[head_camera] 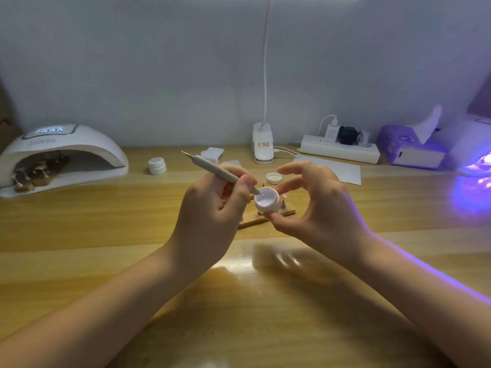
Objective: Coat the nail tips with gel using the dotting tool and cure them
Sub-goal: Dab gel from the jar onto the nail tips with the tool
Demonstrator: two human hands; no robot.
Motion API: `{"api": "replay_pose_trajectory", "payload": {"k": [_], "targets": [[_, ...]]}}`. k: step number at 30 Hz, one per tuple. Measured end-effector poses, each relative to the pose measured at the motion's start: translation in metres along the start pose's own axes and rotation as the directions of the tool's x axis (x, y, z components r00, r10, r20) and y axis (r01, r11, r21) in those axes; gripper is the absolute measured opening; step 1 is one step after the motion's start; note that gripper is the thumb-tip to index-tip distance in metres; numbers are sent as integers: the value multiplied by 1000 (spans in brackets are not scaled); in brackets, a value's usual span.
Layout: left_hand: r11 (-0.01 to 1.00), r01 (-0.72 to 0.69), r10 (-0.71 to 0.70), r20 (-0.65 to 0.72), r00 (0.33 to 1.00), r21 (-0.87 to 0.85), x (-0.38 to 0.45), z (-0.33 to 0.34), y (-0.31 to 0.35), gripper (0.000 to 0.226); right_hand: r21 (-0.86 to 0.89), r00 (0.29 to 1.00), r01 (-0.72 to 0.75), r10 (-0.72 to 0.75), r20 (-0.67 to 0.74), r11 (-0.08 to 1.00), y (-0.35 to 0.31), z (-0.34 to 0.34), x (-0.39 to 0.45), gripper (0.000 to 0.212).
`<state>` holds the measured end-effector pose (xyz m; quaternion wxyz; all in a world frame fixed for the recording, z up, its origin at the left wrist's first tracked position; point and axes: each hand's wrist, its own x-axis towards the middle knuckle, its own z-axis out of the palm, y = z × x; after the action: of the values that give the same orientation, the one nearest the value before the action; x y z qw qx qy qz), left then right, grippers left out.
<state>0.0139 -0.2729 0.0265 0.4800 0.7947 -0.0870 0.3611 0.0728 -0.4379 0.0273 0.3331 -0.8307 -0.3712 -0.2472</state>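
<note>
My left hand (212,211) grips a grey dotting tool (212,168) like a pen, its tip dipped into a small open white gel jar (267,201). My right hand (313,205) pinches that jar between thumb and forefinger, the other fingers spread above it. Below the jar a wooden nail-tip stand (255,219) lies on the desk, mostly hidden by my hands. The jar's lid (274,177) lies open side up just behind. A white curing lamp (61,155) at the far left holds another stand with nail tips (34,171) inside.
A second closed white jar (157,166) stands behind my left hand. A clip lamp base (262,144), a power strip (340,150), white paper (337,170) and a purple box (409,150) line the back. A glowing violet lamp (475,160) sits at the right edge.
</note>
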Motion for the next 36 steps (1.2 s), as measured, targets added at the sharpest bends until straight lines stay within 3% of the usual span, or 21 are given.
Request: {"api": "replay_pose_trajectory", "payload": {"k": [36], "targets": [[998, 9, -13, 58, 998, 57, -2, 1, -1, 19, -39, 999, 36, -36, 5, 999, -4, 1, -2, 59]]}}
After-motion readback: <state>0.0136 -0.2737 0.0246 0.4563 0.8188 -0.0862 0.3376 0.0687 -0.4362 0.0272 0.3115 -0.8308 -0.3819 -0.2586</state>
